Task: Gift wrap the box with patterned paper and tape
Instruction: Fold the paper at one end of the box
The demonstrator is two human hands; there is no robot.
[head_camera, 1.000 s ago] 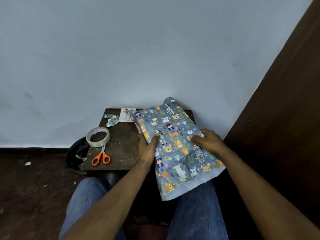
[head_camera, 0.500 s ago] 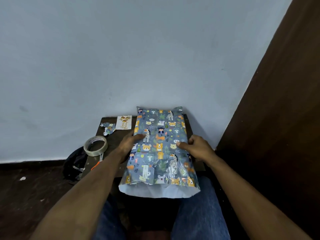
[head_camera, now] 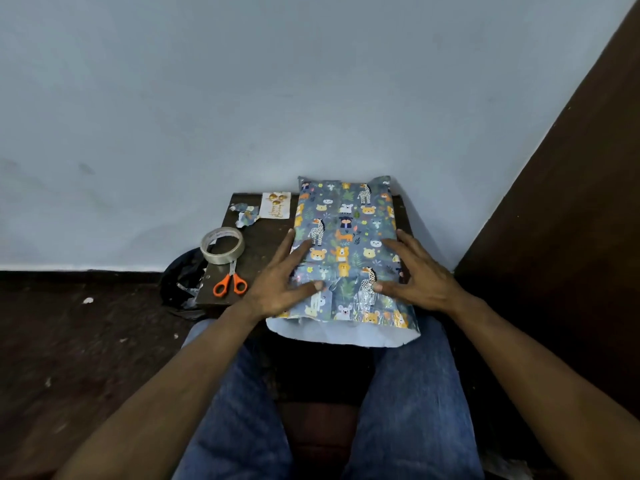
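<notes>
You've flattened both palms: left hand (head_camera: 281,284) and right hand (head_camera: 417,277) press open-fingered on the wrapped box (head_camera: 346,244) at the stool's (head_camera: 263,237) right edge.

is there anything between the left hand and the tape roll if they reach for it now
Nothing visible blocks it. The left hand rests flat on the wrapped box, and the tape roll lies to its left across bare table. The scissors lie just nearer than the roll, beside that path, not across it.

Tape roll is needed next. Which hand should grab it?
Left. The left hand rests on the wrapped box's left edge, on the tape roll's side; the right hand would have to cross the box.
</notes>
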